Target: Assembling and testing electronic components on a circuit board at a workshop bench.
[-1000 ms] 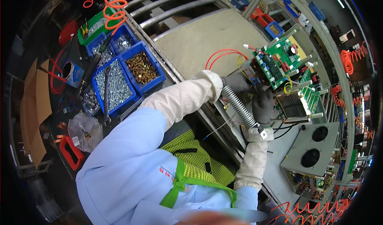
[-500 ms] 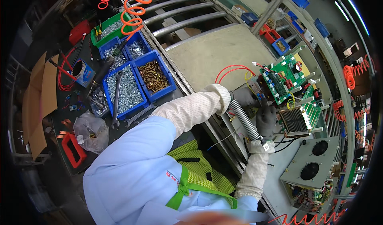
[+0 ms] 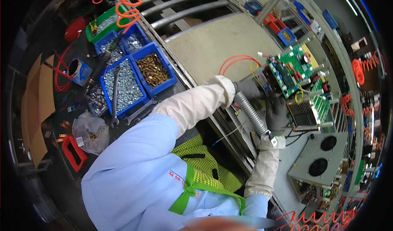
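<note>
Both my hands wear grey gloves and meet at the near left edge of an electronics assembly with a green circuit board (image 3: 290, 73). My left hand (image 3: 249, 89) reaches in at the assembly's side, beside two red wires (image 3: 237, 58); its fingertips are hidden there. My right hand (image 3: 276, 113) is just below, with its fingers bent and closed against the assembly's edge; what they grip is too small to make out. A metal coil spring (image 3: 250, 114) hangs in front, between my two white sleeve cuffs. Close to my right hand is a finned heatsink (image 3: 303, 114).
At left stand blue bins of washers (image 3: 123, 85) and brass-coloured screws (image 3: 152, 69), with a wrench (image 3: 116, 96) across one. A grey box with two round fan openings (image 3: 318, 159) sits at the lower right. An orange coiled hose (image 3: 130, 13) hangs above the bins.
The view has shifted slightly. My right hand's fingers have moved a little against the assembly's edge, while my left hand stays at nearly the same place.
</note>
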Tool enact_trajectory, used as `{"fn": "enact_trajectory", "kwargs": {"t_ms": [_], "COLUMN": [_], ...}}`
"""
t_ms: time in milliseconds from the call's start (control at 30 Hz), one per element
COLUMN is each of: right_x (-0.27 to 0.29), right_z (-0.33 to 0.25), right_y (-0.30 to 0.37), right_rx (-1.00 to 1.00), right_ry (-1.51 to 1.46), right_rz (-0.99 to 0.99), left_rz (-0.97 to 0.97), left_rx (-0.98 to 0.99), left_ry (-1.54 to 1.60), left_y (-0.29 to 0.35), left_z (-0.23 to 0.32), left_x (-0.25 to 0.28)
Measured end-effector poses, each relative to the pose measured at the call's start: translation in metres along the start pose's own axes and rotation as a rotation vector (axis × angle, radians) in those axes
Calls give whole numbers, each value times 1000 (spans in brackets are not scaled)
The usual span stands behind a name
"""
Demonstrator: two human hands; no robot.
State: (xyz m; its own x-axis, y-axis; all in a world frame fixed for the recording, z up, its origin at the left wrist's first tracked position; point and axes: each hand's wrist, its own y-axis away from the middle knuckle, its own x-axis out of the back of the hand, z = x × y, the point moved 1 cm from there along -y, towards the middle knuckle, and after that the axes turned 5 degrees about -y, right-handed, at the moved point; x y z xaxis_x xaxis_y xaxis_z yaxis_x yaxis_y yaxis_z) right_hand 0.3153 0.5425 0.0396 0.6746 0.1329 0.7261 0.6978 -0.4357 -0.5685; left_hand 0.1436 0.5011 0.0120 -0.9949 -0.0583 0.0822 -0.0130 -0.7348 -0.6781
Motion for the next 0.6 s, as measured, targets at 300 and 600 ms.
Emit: {"fn": "enact_trajectory", "kwargs": {"t_ms": [300, 600], "right_x": [10, 16], "right_z": [2, 4], "right_y": [-20, -26], "right_rx": [-83, 142], "right_ry": [-119, 160], "right_rz": [-49, -143], "left_rz": [-70, -10], "left_rx": [309, 334], "left_ry": [29, 183], "left_y": [16, 10], "left_z": [-50, -14], "left_x": [-2, -5]}}
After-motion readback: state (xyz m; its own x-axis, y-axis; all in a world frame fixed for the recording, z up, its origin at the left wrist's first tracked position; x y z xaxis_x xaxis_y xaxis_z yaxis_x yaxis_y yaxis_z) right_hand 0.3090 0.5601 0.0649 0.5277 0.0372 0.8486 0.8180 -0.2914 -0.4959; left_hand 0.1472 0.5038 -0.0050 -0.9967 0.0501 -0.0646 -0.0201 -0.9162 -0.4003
